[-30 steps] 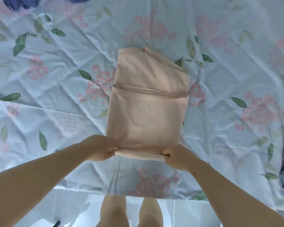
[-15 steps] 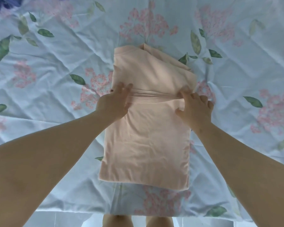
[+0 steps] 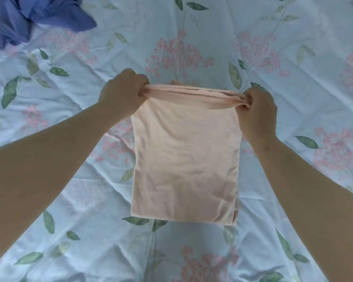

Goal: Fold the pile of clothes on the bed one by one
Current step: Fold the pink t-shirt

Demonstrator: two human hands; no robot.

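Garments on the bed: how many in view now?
2. A folded peach fabric garment lies at centre; a crumpled blue fabric garment sits at the top left edge, partly cut off. Others may lie out of frame.

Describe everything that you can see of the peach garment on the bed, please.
The peach garment is plain, pale pink-orange, of soft thin cloth, folded into a tall rectangle of several layers. Its near part lies flat on the floral bed sheet, lightly creased, with layer edges showing at the near right corner. Its far edge is gathered into a taut band: the left hand grips its left end, the right hand its right end. No print or button shows.
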